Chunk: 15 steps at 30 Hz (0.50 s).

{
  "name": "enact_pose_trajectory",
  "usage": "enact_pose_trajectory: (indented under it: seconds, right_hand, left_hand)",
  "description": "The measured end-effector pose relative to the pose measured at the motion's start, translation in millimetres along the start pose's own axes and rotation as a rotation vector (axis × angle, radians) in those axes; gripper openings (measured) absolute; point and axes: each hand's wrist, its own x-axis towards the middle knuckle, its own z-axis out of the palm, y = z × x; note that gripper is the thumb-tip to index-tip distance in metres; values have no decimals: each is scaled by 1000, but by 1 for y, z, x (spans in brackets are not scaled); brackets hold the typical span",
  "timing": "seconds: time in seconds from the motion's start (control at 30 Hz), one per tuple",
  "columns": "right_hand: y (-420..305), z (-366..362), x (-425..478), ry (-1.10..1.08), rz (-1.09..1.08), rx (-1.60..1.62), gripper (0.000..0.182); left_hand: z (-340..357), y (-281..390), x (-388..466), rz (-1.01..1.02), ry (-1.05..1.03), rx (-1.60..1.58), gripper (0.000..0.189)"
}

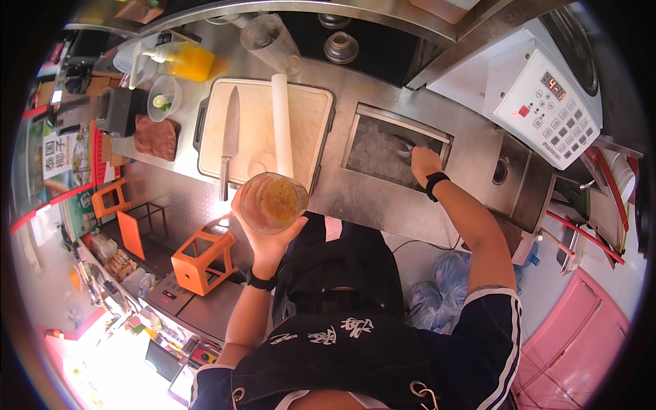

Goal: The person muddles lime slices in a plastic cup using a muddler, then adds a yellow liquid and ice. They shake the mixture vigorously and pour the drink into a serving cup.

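My left hand is wrapped around a clear cup with brownish-orange contents, held above the near edge of the counter. To the right, my right hand grips a metal scoop whose head is down among the ice cubes in a sunken steel ice bin. Behind the cup lies a cream cutting board with a dark rim. On it rest a kitchen knife and a white cylindrical stick, whose near end is partly hidden by the cup.
A white machine with a keypad stands at the right, by a small steel sink. Behind the board are a clear pitcher and a pump bottle of yellow liquid. A brown cloth lies left; an orange stool is lower left.
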Motion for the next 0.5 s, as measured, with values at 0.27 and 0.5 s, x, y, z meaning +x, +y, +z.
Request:
enact_pose_trajectory:
  seconds: [0.27,0.5]
  right_hand:
    - [10,27,24,-317,-92,118,21]
    - [31,11,45,-449,-164,272,44]
  left_hand:
    - [-3,-5,4,66,-163,-13,110]
    - [22,-28,16,121,-130,-213,100]
